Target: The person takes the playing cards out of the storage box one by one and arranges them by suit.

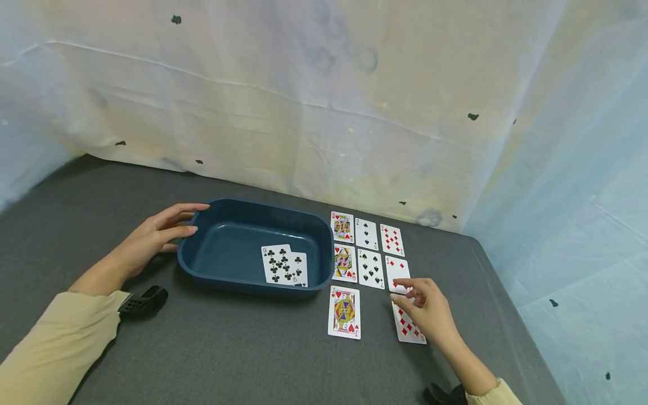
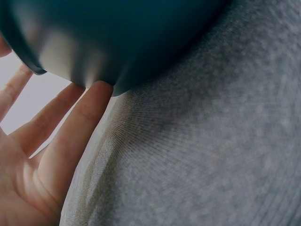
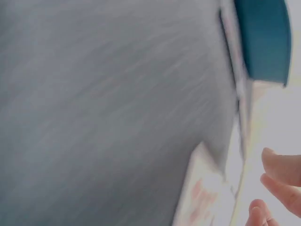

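Note:
My left hand [image 1: 147,242] rests against the left end of a dark blue rectangular basin [image 1: 255,207], fingertips at its rim. The left wrist view shows straight fingers [image 2: 77,132] touching the basin's outer wall [image 2: 99,42]. Two overlapping clubs cards lie inside, a nine of clubs [image 1: 273,261] partly under the other card [image 1: 300,269]. My right hand [image 1: 427,309] hovers over the right column of cards, thumb and index finger apart with nothing between them. Beneath it are a diamonds card [image 1: 409,329] and the four of diamonds [image 1: 395,269], both partly covered by the hand.
Right of the basin, face-up cards lie in rows: king of hearts [image 1: 343,228], queen of hearts [image 1: 344,263], jack of hearts [image 1: 345,312], spades cards including a seven [image 1: 371,270], and another diamonds card [image 1: 392,240]. A pale curtain [image 1: 304,112] hangs behind the grey table [image 1: 243,349].

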The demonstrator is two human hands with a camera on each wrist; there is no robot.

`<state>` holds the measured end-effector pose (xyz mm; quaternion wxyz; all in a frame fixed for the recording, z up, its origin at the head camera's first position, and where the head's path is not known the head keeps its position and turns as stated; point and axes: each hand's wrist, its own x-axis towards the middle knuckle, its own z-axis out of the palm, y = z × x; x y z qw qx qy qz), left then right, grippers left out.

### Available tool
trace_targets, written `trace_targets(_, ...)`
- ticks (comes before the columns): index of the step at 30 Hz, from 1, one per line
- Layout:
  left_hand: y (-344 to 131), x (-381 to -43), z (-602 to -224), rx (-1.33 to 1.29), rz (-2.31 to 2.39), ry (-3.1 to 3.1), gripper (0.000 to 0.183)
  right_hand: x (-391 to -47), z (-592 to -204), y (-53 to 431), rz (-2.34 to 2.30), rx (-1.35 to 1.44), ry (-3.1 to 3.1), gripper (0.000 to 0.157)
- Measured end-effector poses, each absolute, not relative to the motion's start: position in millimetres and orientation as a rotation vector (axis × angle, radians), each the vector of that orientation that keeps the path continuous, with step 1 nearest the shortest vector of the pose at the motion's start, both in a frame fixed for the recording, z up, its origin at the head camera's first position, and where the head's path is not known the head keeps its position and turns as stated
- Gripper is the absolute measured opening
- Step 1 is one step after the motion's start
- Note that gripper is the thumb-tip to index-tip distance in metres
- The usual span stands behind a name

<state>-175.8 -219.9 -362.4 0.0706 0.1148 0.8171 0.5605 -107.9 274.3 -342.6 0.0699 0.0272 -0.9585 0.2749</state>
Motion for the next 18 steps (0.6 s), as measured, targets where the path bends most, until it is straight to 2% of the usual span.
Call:
trace_targets(6, -222.6, -174.3, -361.8, 0.352, 1.697, 2.448, 0.054, -123.9, -335.6, 240.1, 1.127, 0.047, -2.805, 0.033)
trace_targets(18, -219.8, -175.0, -362.2, 0.365, 1.729, 2.419, 0.054, -150.6, -320.2, 172.5, 1.580, 0.357, -2.552, 0.035)
